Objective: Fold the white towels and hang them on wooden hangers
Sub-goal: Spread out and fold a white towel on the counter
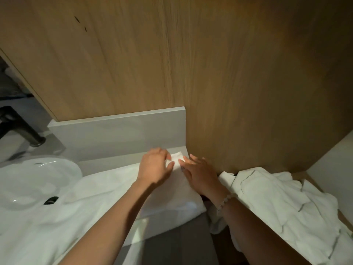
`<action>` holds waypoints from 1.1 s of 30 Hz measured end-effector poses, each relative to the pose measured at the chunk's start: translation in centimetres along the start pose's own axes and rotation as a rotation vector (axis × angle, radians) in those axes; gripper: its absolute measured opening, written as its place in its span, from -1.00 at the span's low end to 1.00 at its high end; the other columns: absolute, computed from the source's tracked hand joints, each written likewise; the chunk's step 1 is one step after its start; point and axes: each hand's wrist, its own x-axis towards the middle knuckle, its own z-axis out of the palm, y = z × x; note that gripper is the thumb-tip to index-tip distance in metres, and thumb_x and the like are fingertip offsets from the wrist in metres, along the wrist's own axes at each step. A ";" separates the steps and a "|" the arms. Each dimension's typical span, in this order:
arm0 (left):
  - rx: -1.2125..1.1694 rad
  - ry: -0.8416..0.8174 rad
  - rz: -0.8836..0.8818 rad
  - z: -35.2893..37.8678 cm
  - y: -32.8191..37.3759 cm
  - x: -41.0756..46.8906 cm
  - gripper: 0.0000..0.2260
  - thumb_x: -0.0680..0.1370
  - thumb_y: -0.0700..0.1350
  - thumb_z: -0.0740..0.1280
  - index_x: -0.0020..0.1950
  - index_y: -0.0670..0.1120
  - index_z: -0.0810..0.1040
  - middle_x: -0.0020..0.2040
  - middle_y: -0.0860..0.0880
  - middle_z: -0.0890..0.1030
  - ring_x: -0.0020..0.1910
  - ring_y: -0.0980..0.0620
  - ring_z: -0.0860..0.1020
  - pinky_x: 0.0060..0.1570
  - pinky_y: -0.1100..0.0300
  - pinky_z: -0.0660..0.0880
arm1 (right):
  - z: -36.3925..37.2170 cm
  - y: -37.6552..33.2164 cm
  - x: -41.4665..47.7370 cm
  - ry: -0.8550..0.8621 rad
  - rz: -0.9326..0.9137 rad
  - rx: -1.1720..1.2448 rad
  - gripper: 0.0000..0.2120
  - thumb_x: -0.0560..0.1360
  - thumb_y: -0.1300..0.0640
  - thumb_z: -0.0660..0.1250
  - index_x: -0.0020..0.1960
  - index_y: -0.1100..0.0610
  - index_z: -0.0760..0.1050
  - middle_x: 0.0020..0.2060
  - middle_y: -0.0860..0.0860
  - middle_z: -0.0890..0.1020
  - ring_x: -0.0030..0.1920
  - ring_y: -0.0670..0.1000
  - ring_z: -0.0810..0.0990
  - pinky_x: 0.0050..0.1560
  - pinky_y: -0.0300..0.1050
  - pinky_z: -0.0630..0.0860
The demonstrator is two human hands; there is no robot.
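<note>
The towel [107,188] lies on the tabletop [107,162] at 3 o'clock of the sink [28,180]. Its long axis runs from 7 to 1 o'clock, and its far corner points to 1 o'clock. At that corner the left hand [155,167] curls its fingers [166,154] and pinches a fold. The right hand [200,175] lies just beside it at 3 o'clock, its fingers [188,163] straight, slightly spread and flat on the cloth. A second pile [277,197] of white towels sits at 4 o'clock.

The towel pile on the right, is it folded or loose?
Loose: the towel pile lies crumpled in uneven bunches and creases, with no neat stacked edges.
</note>
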 end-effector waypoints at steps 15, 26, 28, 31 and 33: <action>-0.212 -0.220 0.088 2.9 2.2 -5.3 -0.85 0.53 0.05 0.33 -0.02 0.01 0.60 -0.11 0.09 0.47 -0.07 0.10 0.44 -0.04 0.27 0.42 | -1.3 -0.5 -6.8 -0.146 0.346 0.665 -0.78 0.47 -0.02 0.39 -0.19 0.13 0.52 -0.32 -0.02 0.53 -0.31 -0.12 0.47 -0.29 -0.39 0.37; -0.283 -0.185 0.054 3.5 1.7 -4.9 -0.81 0.46 0.17 0.37 -0.12 0.08 0.51 -0.11 0.14 0.48 -0.17 0.13 0.41 -0.23 0.45 0.24 | -1.5 -0.4 -8.4 -0.260 0.383 0.849 -0.87 0.48 0.00 0.38 -0.22 -0.04 0.51 -0.37 -0.08 0.55 -0.32 -0.10 0.51 -0.22 -0.31 0.43; -0.284 -0.171 0.074 3.3 1.6 -4.9 -0.81 0.45 0.16 0.39 -0.12 0.06 0.52 -0.12 0.12 0.50 -0.20 0.13 0.41 -0.25 0.46 0.23 | -1.8 -0.4 -8.5 -0.293 0.398 0.782 -0.73 0.51 -0.05 0.34 -0.33 0.01 0.47 -0.53 -0.12 0.47 -0.44 -0.12 0.45 -0.28 -0.32 0.38; -0.324 -0.162 0.077 3.1 1.5 -4.9 -0.81 0.43 0.12 0.42 -0.12 0.03 0.55 -0.13 0.10 0.53 -0.26 0.13 0.41 -0.26 0.44 0.25 | -2.7 -0.7 -8.3 -0.300 0.421 0.720 -0.61 0.52 -0.08 0.30 -0.39 0.09 0.39 -0.55 -0.08 0.42 -0.53 -0.14 0.39 -0.39 -0.36 0.34; -0.387 -0.162 0.064 3.0 1.2 -4.8 -0.80 0.42 0.08 0.45 -0.14 -0.02 0.57 -0.14 0.05 0.55 -0.26 0.13 0.43 -0.25 0.39 0.30 | -3.0 -0.7 -8.1 -0.300 0.454 0.733 -0.59 0.53 -0.09 0.29 -0.39 0.11 0.37 -0.53 -0.05 0.41 -0.56 -0.14 0.38 -0.40 -0.34 0.34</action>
